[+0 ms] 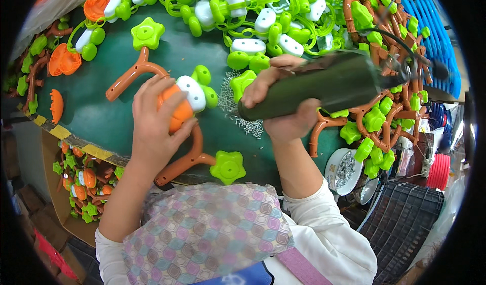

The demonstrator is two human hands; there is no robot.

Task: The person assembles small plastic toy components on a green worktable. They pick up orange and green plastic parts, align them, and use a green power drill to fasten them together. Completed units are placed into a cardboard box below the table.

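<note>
My left hand (152, 115) is closed around a toy part (180, 117) with an orange rounded body, a white block and green knobs. Beneath it, a brown forked branch piece (195, 156) with a green star end lies near the table's front edge. My right hand (292, 125) grips a dark green electric screwdriver (316, 87), held nearly level above the table; its bit cannot be made out. Small silver screws (249, 127) lie loose between my hands, beside a green star piece (244, 82). Another brown forked branch (134, 75) with a green star rests beyond my left hand.
Green and white toy parts (266, 22) are heaped at the back. Brown and green branches (377, 120) pile up on the right, near a round white tub (331, 171) of screws. A cardboard box (66, 196) of toys stands lower left; a black crate (402, 219) sits lower right.
</note>
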